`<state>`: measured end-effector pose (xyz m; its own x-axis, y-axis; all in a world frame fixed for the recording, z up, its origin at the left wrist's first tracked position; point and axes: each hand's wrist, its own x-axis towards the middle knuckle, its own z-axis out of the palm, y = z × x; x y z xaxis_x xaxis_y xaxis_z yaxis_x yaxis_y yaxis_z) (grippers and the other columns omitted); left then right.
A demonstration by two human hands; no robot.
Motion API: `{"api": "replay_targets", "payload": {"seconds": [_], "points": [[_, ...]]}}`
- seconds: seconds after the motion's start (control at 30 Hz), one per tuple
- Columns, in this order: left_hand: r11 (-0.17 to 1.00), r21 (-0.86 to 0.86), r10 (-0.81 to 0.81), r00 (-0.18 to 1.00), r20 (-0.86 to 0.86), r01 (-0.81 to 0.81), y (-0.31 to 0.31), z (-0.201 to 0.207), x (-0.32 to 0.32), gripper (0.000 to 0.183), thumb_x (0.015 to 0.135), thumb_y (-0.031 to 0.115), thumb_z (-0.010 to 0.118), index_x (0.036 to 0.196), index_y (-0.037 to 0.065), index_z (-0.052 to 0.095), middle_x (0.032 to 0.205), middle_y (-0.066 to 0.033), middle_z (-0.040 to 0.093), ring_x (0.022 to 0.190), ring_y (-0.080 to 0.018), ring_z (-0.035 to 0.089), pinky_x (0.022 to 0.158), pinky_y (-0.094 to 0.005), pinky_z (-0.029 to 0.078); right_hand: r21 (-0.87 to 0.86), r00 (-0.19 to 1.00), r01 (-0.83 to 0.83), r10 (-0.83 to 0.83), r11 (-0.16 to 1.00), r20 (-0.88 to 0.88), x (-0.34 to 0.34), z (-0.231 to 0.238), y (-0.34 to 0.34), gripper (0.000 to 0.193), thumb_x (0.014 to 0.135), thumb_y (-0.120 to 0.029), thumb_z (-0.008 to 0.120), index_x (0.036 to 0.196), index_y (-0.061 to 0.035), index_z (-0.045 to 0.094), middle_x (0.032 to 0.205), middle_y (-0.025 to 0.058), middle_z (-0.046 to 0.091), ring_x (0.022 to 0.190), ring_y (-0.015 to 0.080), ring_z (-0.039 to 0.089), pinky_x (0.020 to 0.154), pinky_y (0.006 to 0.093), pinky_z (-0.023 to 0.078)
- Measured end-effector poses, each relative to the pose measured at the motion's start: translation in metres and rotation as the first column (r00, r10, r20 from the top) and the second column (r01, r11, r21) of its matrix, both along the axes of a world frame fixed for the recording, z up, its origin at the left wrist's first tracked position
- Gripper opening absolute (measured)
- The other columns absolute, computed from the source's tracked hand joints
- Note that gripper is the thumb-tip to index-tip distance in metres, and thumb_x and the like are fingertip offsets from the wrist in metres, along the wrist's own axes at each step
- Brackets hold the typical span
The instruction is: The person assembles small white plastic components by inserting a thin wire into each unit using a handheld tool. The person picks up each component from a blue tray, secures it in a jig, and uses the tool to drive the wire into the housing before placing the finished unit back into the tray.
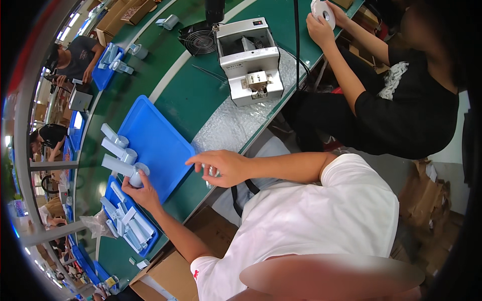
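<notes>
1. Held unit: a pale blue part (128, 171), a flat bar joined to a round cup, left of centre in the frame, at the left edge of the large blue tray (158, 145). Whether it rests on the tray or is lifted: cannot tell.
2. Left hand (143, 193): thumb and forefinger closed about the cup, gap no wider than the cup itself. Other fingers partly hidden.
3. Progress: two like units, the middle unit (116, 149) and the upper unit (111, 134), stand just beyond the held one, in a row along the same edge. Judged done: three with bar and cup together. The rest of the large tray is bare, so probably an early stage.
4. Remaining, by judgement: a pile of loose bars (135, 230) in the small blue tray (157, 234), lower left of the frame. No cups made out on these.
5. Right hand (221, 168): near mid-frame, by the large tray's right corner, fingers loosely bent and parted. No held object identified; pale patch between the fingers too small to name.
6. Farther out: bubble wrap (218, 128) on the green table (188, 100); white machine (253, 62) at upper centre.
</notes>
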<state>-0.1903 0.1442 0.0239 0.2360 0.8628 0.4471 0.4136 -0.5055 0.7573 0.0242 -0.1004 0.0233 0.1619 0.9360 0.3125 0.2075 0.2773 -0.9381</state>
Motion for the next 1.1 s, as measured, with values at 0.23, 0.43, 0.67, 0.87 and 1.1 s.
{"api": "replay_targets", "payload": {"seconds": [0.23, 0.43, 0.67, 0.87, 1.1], "points": [[0.905, 0.009, -0.41, 0.869, 0.278, 0.424, -0.096, 0.015, 0.075, 0.069, 0.079, 0.002, 0.086, 0.133, 0.002, 0.043, 0.139, -0.0172, 0.048, 0.128, -0.0272, 0.052, 0.11, -0.0412, 0.044, -0.002, 0.952, 0.146, -0.141, 0.989, -0.271, 0.027, 0.02, 0.006, 0.068, 0.092, -0.008, 0.074, 0.152, -0.0105, 0.042, 0.133, 0.0119, 0.056, 0.096, 0.0155, 0.069, 0.072, 0.0281, 0.058], [0.844, 0.001, -0.518, 0.816, 0.257, 0.536, -0.153, 0.005, 0.147, 0.082, 0.071, 0.004, 0.091, 0.139, 0.005, 0.045, 0.142, -0.0156, 0.049, 0.129, -0.0297, 0.054, 0.108, -0.0435, 0.046, -0.048, 0.877, 0.213, -0.213, 0.976, -0.43, 0.056, 0.005, -0.009, 0.07, 0.089, -0.02, 0.081, 0.147, -0.0039, 0.045, 0.128, 0.0152, 0.057, 0.097, 0.0188, 0.066, 0.075, 0.03, 0.06], [0.704, -0.026, -0.67, 0.676, 0.307, 0.709, -0.161, 0.013, 0.162, 0.088, 0.075, 0.007, 0.086, 0.15, 0.001, 0.04, 0.144, -0.0212, 0.053, 0.133, -0.0329, 0.054, 0.111, -0.0436, 0.044, -0.068, 0.855, 0.244, -0.248, 0.967, -0.456, 0.076, -0.016, -0.026, 0.058, 0.089, -0.015, 0.081, 0.139, -0.0004, 0.055, 0.124, 0.0112, 0.062, 0.097, 0.0163, 0.066, 0.083, 0.0312, 0.06], [0.605, -0.241, -0.57, 0.625, 0.533, 0.758, -0.152, -0.009, 0.151, 0.063, 0.099, 0.03, 0.065, 0.147, -0.003, 0.042, 0.144, -0.0204, 0.054, 0.135, -0.0301, 0.053, 0.114, -0.0429, 0.042, -0.001, 0.888, 0.144, -0.129, 0.99, -0.442, 0.087, -0.025, -0.023, 0.056, 0.09, -0.013, 0.08, 0.14, -0.001, 0.055, 0.128, 0.011, 0.06, 0.105, 0.0191, 0.067, 0.093, 0.0333, 0.058], [0.559, -0.386, -0.423, 0.653, 0.629, 0.734, -0.15, -0.027, 0.164, 0.046, 0.112, 0.027, 0.04, 0.144, -0.006, 0.047, 0.146, -0.0207, 0.055, 0.13, -0.0262, 0.058, 0.109, -0.0398, 0.047, 0.092, 0.971, 0.13, -0.108, 0.987, -0.211, 0.086, -0.027, -0.018, 0.053, 0.088, -0.014, 0.079, 0.136, -0.002, 0.059, 0.133, 0.0116, 0.062, 0.122, 0.0251, 0.063, 0.102, 0.0386, 0.052]]}}
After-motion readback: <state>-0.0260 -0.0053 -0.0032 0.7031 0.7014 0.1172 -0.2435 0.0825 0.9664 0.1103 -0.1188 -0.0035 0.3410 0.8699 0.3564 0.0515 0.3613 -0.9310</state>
